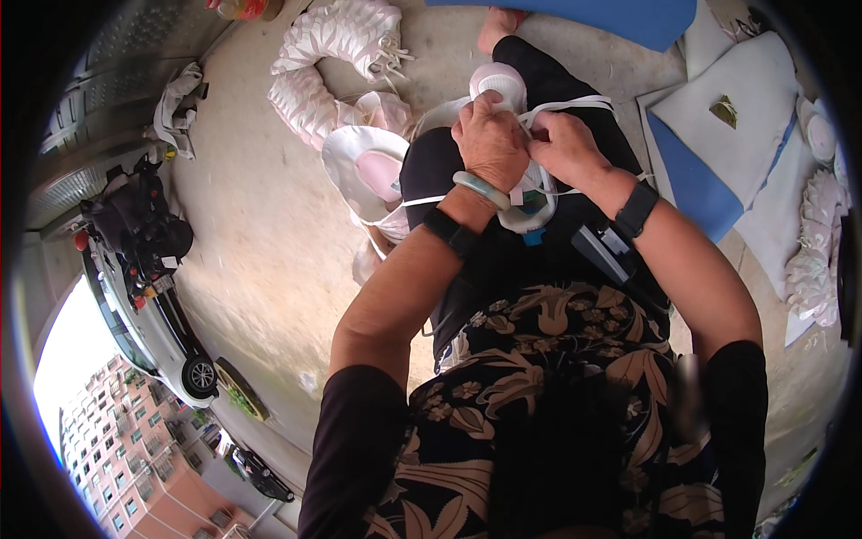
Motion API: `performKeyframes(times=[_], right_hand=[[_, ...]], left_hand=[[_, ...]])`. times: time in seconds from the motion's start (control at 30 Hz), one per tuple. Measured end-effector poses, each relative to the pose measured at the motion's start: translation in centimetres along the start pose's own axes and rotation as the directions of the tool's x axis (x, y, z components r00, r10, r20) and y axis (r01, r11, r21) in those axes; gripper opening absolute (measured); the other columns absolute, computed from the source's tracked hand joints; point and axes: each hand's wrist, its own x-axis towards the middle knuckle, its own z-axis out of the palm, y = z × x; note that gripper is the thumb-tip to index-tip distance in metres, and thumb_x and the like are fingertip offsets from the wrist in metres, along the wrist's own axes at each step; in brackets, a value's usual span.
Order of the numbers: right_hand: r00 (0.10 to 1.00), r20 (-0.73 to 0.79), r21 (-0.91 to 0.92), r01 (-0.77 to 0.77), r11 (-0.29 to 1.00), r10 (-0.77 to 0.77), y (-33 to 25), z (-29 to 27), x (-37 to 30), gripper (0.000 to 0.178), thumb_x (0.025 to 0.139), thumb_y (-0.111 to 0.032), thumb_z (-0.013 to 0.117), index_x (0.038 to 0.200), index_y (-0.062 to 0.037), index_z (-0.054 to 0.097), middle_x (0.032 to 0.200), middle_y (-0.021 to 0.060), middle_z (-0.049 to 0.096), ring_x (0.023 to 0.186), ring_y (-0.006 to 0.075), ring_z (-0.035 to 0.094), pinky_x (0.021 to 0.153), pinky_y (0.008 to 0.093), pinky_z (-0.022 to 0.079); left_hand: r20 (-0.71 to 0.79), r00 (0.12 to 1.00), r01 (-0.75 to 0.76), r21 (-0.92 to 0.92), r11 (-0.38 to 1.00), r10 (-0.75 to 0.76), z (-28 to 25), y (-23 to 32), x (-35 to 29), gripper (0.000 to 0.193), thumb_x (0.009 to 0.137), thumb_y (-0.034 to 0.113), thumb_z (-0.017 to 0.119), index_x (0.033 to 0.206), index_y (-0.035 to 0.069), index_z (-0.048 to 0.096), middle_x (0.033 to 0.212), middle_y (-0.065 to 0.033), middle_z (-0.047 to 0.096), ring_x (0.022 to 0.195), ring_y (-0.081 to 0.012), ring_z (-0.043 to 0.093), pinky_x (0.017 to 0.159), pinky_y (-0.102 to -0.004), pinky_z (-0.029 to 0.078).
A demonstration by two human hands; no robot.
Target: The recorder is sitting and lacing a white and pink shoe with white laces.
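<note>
A white and pale pink shoe (499, 83) lies across my lap on black trousers, its toe pointing away from me and its opening toward me. My left hand (489, 144) is closed over the middle of the shoe, fingers bent near its lacing. Close beside it, my right hand (566, 148) pinches a white shoelace (582, 102) with thumb and fingertips. One loop of the lace runs out to the right over my leg. Both hands partly hide the eyelets and the tongue.
Left of my knee lies a white and pink shoe (373, 171). A curved row of bundled pink-white shoe pieces (305, 81) stretches beyond it. White sheets (727, 121) and a blue sheet (687, 166) lie on the right, near another bundle (815, 242). A white car (162, 350) stands far left.
</note>
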Motion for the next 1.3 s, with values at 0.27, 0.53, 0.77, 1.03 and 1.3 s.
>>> performKeyframes(times=[0.27, 0.53, 0.77, 1.03, 1.3], right_hand=[[0.999, -0.053, 0.042, 0.009, 0.999, -0.007, 0.5, 0.0, -0.8, 0.023, 0.064, -0.023, 0.063, 0.075, -0.0027, 0.059, 0.073, 0.0148, 0.062, 0.072, 0.0315, 0.06, 0.066, 0.0384, 0.047], [0.997, -0.079, 0.062, 0.024, 0.998, -0.019, 0.5, 0.5, -1.2, 0.028, 0.063, -0.025, 0.064, 0.076, -0.0016, 0.056, 0.071, 0.0139, 0.061, 0.071, 0.0304, 0.061, 0.066, 0.0375, 0.047], [0.995, -0.089, 0.043, -0.04, 0.998, 0.043, -0.5, 0.7, -1.5, 0.034, 0.067, -0.029, 0.065, 0.083, -0.0008, 0.054, 0.073, 0.0156, 0.061, 0.071, 0.0301, 0.061, 0.065, 0.0373, 0.048], [0.968, -0.135, 0.216, -0.18, 0.96, 0.212, 0.5, 0.8, 0.6, 0.024, 0.076, -0.018, 0.059, 0.087, 0.0023, 0.054, 0.057, 0.0135, 0.056, 0.054, 0.0213, 0.061, 0.05, 0.0327, 0.049], [0.959, 0.192, 0.664, -0.283, 0.692, 0.208, -0.2, -1.5, 0.2, 0.018, 0.079, -0.024, 0.056, 0.084, -0.0072, 0.06, 0.073, -0.0025, 0.054, 0.066, 0.0072, 0.051, 0.057, 0.024, 0.046]], left_hand=[[0.032, 0.972, -0.236, 0.195, 0.952, 0.234, -6.2, -3.0, -2.1, 0.004, 0.063, 0.004, 0.059, 0.067, 0.003, 0.057, 0.108, -0.0157, 0.051, 0.098, -0.0356, 0.048, 0.081, -0.044, 0.04], [0.027, 0.605, 0.393, 0.859, 0.328, -0.795, -18.9, -21.5, -17.0, 0.023, 0.069, 0.01, 0.057, 0.091, 0.006, 0.062, 0.122, -0.0078, 0.043, 0.116, -0.0299, 0.037, 0.092, -0.05, 0.03], [0.13, 0.854, 0.357, 0.556, 0.751, -0.503, -14.6, -20.3, -15.7, 0.009, 0.072, 0.016, 0.057, 0.08, 0.012, 0.06, 0.098, -0.0043, 0.056, 0.099, -0.0279, 0.049, 0.084, -0.0429, 0.037], [-0.041, 0.984, -0.173, 0.037, 0.984, 0.175, -7.2, -6.2, -3.8, 0.014, 0.074, 0.013, 0.06, 0.085, 0.005, 0.063, 0.093, -0.0111, 0.06, 0.083, -0.0325, 0.055, 0.075, -0.0394, 0.043], [0.058, 0.969, -0.242, 0.039, 0.969, 0.24, -4.8, -4.8, -2.0, 0.013, 0.073, 0.016, 0.061, 0.076, 0.004, 0.062, 0.088, -0.0094, 0.06, 0.08, -0.0319, 0.055, 0.069, -0.0415, 0.045]])
